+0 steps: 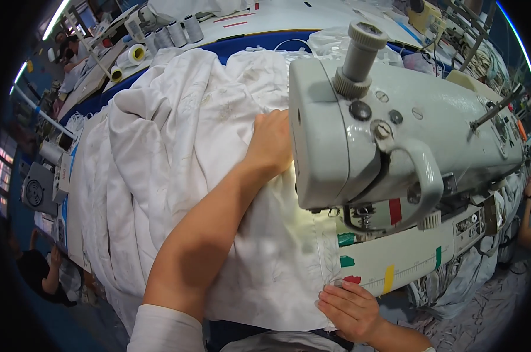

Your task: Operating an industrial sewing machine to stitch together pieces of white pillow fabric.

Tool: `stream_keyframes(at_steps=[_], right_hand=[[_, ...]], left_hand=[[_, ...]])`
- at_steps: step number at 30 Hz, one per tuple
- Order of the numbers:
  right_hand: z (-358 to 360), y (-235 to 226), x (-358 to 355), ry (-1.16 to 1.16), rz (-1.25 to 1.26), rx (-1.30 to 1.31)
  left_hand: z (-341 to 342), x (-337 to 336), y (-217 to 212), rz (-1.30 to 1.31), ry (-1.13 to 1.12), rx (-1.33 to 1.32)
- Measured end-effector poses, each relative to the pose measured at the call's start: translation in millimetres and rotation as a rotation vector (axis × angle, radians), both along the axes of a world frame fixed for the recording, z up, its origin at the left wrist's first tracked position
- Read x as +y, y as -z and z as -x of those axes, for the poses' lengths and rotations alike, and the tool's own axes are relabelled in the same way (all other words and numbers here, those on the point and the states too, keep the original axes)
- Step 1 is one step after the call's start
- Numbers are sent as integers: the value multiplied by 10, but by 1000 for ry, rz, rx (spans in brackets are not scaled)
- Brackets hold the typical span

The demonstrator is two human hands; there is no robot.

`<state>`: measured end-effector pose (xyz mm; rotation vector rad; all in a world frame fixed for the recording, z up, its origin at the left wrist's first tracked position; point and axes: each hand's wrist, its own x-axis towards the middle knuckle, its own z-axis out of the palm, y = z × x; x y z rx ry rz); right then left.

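A large white cloth [265, 258] lies in folds over the sewing table and runs under the head of a grey-white sewing machine [324, 135]. My left arm reaches across it. My left hand [270, 141] rests on the cloth just left of the machine head, which hides its fingers. Near the front edge, my right hand [353, 311] has its fingers together over the cloth's seamed right border, holding it; the thumb is hidden. The needle area [365, 218] sits between the hands, and a lamp there lights the cloth. Whether the needle is in the cloth cannot be seen.
A machine bed [394, 264] with a ruler scale and coloured tape marks extends right of the cloth. Thread cones [183, 32] stand on the table at the back left. A small fan-like box [39, 188] is at the left. Bundled pale fabric [459, 287] hangs at right. Other people work nearby.
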<state>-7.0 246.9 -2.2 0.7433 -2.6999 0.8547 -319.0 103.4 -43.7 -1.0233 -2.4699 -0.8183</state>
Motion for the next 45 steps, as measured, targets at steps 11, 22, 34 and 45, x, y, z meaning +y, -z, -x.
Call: stream_keyframes(at_steps=[11,22,34,45], right_hand=[[705,98,53,-18,116,20],[768,319,41,-11,0,-298],[1005,146,62,-8,137,128],[1054,319,129,-92,126,119]], left_hand=[[826,200,-29,43,126,190],[1318,120,-204,49,134,46],[-2161,-687,-320,-350,483,-1032],[-1397,-587,41,-1388,190,-1701]])
